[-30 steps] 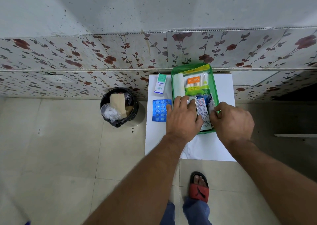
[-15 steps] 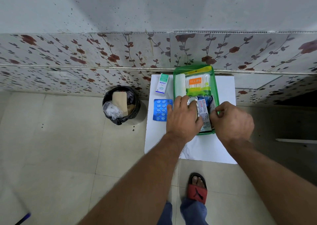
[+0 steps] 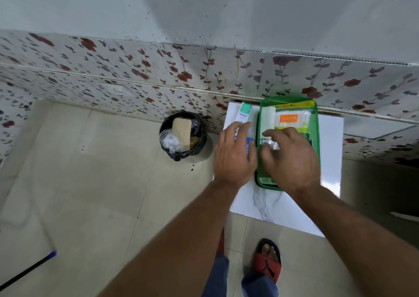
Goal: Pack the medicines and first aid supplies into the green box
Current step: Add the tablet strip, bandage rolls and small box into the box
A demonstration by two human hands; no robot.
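The green box sits on a white marble-pattern board against the tiled wall. At its far end lie a white bandage roll and a cotton swab packet. My right hand lies flat over the box's near half, fingers spread over a silver strip; the rest of the contents are hidden. My left hand hovers left of the box, fingers apart, covering most of a blue blister pack. A small white and green medicine carton lies just beyond its fingertips.
A black bin with rubbish stands on the floor tiles left of the board. My sandalled foot is below the board's near edge. A dark stick with a blue tip lies at the lower left.
My left hand has left the box and moved left over the blue blister pack. My right hand has moved from the box's right rim to above its contents. The view has shifted right.
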